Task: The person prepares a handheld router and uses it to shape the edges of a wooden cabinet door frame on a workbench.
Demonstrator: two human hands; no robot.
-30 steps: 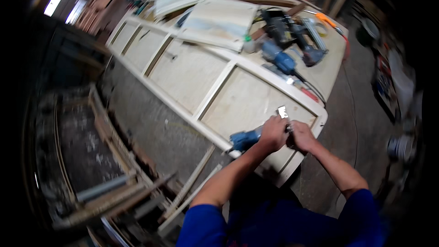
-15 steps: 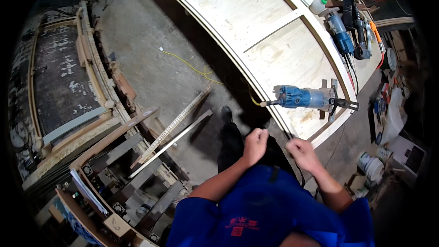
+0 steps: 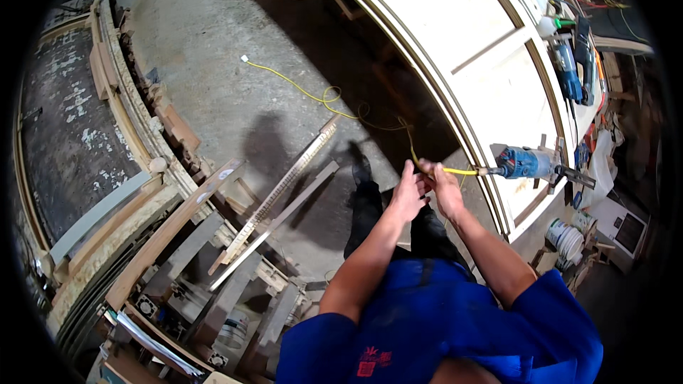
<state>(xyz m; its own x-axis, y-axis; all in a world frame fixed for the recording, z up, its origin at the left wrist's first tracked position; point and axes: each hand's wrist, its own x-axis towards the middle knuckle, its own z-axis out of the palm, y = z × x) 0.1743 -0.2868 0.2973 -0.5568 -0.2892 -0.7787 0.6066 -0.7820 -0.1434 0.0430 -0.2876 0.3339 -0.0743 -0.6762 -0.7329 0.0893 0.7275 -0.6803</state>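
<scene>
Both my hands meet on a yellow power cord [image 3: 455, 170] just off the edge of a large pale wooden door panel [image 3: 455, 35]. My left hand [image 3: 407, 195] and my right hand [image 3: 445, 190] grip the cord close together. The cord runs right to a blue power tool [image 3: 525, 163] lying on the panel's near end. To the left it trails down across the concrete floor in loops and ends in a white plug [image 3: 244, 60].
More blue power tools [image 3: 568, 71] lie further along the panel. Long wooden strips [image 3: 281, 188] lean over stacked timber and machinery at lower left. A white bucket [image 3: 565, 239] stands at the right. My dark trousers and shoes are below my hands.
My hands have left the blue power tool, which now lies on the panel, and have taken hold of its yellow cord. My view has swung down toward the floor.
</scene>
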